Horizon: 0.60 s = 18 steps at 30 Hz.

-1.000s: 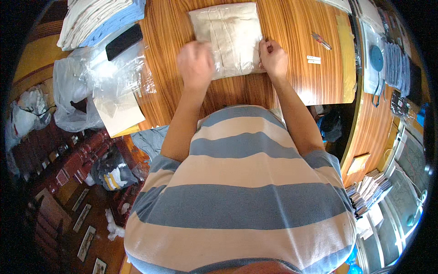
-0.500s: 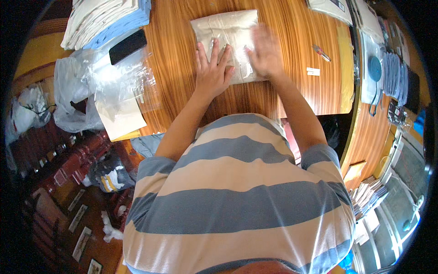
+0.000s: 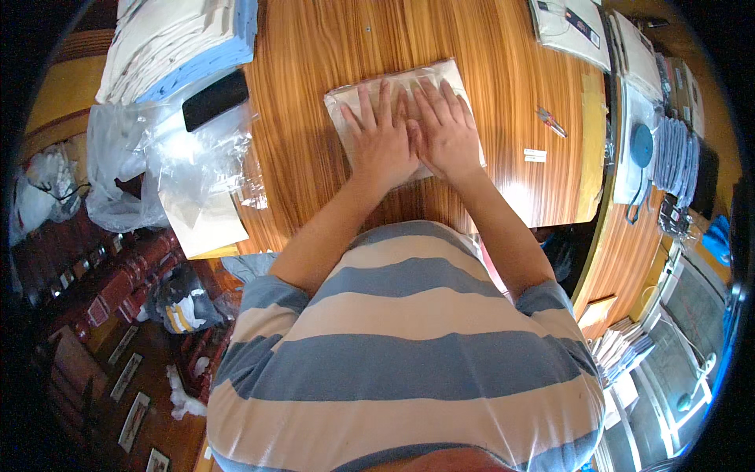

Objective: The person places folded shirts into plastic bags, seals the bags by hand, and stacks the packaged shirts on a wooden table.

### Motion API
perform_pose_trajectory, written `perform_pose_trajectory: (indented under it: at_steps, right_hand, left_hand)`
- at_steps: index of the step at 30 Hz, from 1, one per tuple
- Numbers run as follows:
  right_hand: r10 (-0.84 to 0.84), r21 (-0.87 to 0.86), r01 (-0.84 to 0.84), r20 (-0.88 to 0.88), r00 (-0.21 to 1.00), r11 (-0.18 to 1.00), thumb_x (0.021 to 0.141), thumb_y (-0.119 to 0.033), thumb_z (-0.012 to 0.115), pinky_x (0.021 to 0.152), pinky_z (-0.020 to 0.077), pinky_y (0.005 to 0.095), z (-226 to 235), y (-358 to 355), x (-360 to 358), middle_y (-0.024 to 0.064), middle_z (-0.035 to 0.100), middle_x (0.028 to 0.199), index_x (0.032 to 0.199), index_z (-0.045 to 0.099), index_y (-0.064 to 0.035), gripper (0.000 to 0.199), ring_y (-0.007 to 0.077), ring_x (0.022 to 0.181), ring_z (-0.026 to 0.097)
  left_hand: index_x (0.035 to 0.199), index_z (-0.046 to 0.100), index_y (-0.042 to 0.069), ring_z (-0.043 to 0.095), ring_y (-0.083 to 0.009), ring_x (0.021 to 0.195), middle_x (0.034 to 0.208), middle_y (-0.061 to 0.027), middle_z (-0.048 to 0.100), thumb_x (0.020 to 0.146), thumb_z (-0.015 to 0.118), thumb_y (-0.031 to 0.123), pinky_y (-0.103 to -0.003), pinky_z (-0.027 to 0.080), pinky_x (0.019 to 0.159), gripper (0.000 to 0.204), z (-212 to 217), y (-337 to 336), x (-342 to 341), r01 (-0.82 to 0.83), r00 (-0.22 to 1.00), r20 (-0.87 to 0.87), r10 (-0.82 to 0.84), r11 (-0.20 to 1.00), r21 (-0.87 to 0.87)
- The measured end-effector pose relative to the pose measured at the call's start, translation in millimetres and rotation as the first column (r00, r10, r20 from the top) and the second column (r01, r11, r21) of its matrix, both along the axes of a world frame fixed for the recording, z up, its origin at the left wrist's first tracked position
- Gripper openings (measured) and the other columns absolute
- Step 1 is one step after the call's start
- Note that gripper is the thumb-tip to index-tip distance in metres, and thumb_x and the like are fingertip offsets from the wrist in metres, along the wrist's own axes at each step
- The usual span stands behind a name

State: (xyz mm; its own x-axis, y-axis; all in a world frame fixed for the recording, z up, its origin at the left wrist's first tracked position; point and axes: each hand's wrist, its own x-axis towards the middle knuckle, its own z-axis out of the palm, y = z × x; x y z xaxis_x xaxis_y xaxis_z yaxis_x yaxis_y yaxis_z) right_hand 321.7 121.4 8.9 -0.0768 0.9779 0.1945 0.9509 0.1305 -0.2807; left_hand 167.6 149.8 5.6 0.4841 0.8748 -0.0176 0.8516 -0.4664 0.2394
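A folded cream garment in a clear plastic bag (image 3: 351, 96) lies flat on the wood-grain table (image 3: 299, 141), slightly turned. Both palms press down on it, side by side. My left hand (image 3: 383, 145) covers its left half with the fingers spread and pointing away from me. On the right half rests my right hand (image 3: 450, 130), fingers stretched out and a little apart. The thumbs meet or nearly meet near the middle. Much of the package is hidden under the hands.
At the left sit a stack of folded garments (image 3: 177, 51), a black phone (image 3: 215, 101), clear plastic bags (image 3: 189, 153) and a cream sheet (image 3: 206, 226). Small red-handled snips (image 3: 552, 122) and a white label (image 3: 535, 156) lie right. Packaged garments (image 3: 570, 31) are at the far right.
My right hand has come left from the package's right edge and down onto its top, beside my left hand. The package sits nearer to me in the picture and is turned slightly.
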Motion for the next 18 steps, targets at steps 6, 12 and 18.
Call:
perform_pose_trajectory:
  at_steps: [6,12,18]
  right_hand:
    - [0.065,-0.150,-0.066,-0.010,0.998,0.986,0.100,-0.049,0.050,0.125,0.0186,0.0591,-26,15,14,0.0103,0.032,0.168,0.157,0.043,-0.0099,0.070,0.0372,0.157,0.023]
    - [0.066,-0.220,-0.071,-0.030,0.997,0.973,0.098,-0.050,0.050,0.125,0.0184,0.0593,-31,26,24,0.0084,0.032,0.169,0.159,0.042,-0.0138,0.072,0.0358,0.157,0.025]
    - [0.069,-0.303,-0.063,0.009,0.998,0.951,0.098,-0.052,0.047,0.125,0.0202,0.0592,-34,29,26,0.0043,0.028,0.171,0.160,0.040,-0.0151,0.073,0.0329,0.158,0.024]
  left_hand:
    - [0.159,0.043,0.017,0.005,-0.0551,0.156,0.172,-0.0175,0.019,0.099,0.045,0.041,-0.081,0.002,0.114,0.065,-35,8,13,-0.044,0.999,0.015,0.043,0.997,0.058]
    - [0.162,0.038,0.026,0.010,-0.0535,0.156,0.173,-0.0154,0.019,0.098,0.042,0.048,-0.082,0.002,0.114,0.068,-45,9,21,-0.074,0.997,-0.033,0.076,0.995,0.066]
    - [0.163,0.037,0.028,0.011,-0.0539,0.155,0.173,-0.0154,0.019,0.100,0.038,0.046,-0.081,0.000,0.114,0.065,-45,11,25,-0.081,0.993,-0.082,0.082,0.997,0.010]
